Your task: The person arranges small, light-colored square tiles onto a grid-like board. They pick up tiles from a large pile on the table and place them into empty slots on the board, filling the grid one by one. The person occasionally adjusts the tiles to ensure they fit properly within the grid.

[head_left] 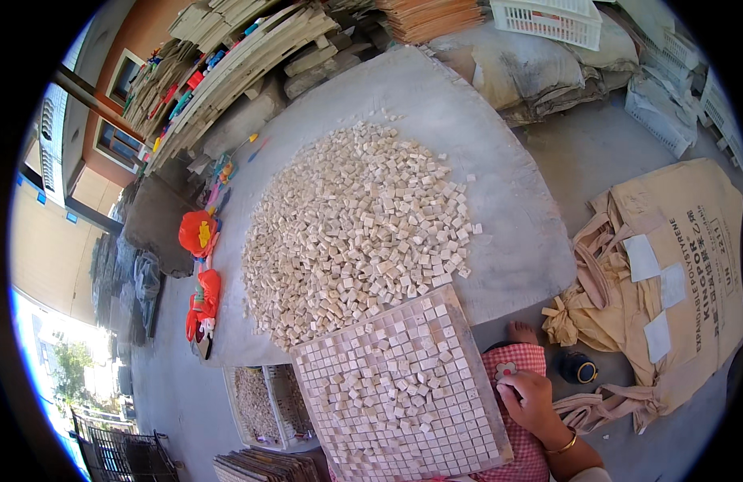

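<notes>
My right hand comes in from the lower right, a gold bangle on its wrist. Its fingers are bent together beside the right edge of the grid tray, above red checked cloth with a flower patch. Whatever lies between the fingertips, if anything, is too small to make out. Pale square stone tiles fill most of the tray's cells, and a loose heap of tiles lies on top of them. Some cells near its far edge hold no tile. My left hand does not show.
Beyond the tray spreads a large pile of stone tiles on a grey table. A white crate of small pieces stands below left, beside stacked boards. To the right lie a dark cup and a big beige sack.
</notes>
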`<state>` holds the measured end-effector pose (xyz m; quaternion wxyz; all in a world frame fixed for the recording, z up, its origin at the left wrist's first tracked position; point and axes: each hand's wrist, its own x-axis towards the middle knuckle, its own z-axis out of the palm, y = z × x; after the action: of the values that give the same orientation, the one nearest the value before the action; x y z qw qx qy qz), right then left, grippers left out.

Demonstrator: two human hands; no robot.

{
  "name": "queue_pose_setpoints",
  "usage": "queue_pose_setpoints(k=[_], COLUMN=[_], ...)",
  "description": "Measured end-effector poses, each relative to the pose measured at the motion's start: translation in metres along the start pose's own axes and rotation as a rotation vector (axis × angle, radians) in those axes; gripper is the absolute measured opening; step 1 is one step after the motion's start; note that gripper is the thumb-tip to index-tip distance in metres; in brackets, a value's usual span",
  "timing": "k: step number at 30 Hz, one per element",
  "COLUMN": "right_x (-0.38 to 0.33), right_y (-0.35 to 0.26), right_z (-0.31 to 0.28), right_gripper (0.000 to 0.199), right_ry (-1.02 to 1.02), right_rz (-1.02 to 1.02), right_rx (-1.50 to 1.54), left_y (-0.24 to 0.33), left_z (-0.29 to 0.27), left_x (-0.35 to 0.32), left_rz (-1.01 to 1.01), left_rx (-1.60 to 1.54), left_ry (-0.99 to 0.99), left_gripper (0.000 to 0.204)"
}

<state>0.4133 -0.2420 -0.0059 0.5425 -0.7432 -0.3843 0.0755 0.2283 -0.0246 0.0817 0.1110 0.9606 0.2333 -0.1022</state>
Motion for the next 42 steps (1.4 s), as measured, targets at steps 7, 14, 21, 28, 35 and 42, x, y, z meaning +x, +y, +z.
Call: queue_pose_setpoints(k=[7, 14, 21, 28, 35, 42], right_x=[-0.002, -0.002, 0.0, 0.001, 0.001, 0.002], right_y=[0.005, 0.002, 0.001, -0.001, -0.001, 0.0], right_z=[0.003, 0.004, 0.004, 0.005, 0.004, 0.006], right_gripper=[0.01, 0.01, 0.011, 0.011, 0.009, 0.008], right_ry=[0.04, 0.023, 0.01, 0.028, 0.018, 0.019], right_rz=[-0.002, 0.0, 0.006, 0.011, 0.029, 0.036], right_rx=[-0.025, -0.046, -0.078, -0.082, -0.073, -0.051], left_y=[0.001, 0.001, 0.0, 0.0, 0.001, 0.0], left_z=[0.003, 0.004, 0.003, 0.002, 0.002, 0.001], left_x=[0.019, 0.024, 0.034, 0.045, 0.048, 0.054], left_rz=[0.08, 0.109, 0.145, 0.174, 0.2, 0.22], left_rx=[0.013, 0.012, 0.014, 0.011, 0.005, 0.0], left_ry=[-0.007, -0.013, -0.014, -0.011, -0.01, -0.006], left_gripper=[0.026, 0.025, 0.025, 0.025, 0.024, 0.024])
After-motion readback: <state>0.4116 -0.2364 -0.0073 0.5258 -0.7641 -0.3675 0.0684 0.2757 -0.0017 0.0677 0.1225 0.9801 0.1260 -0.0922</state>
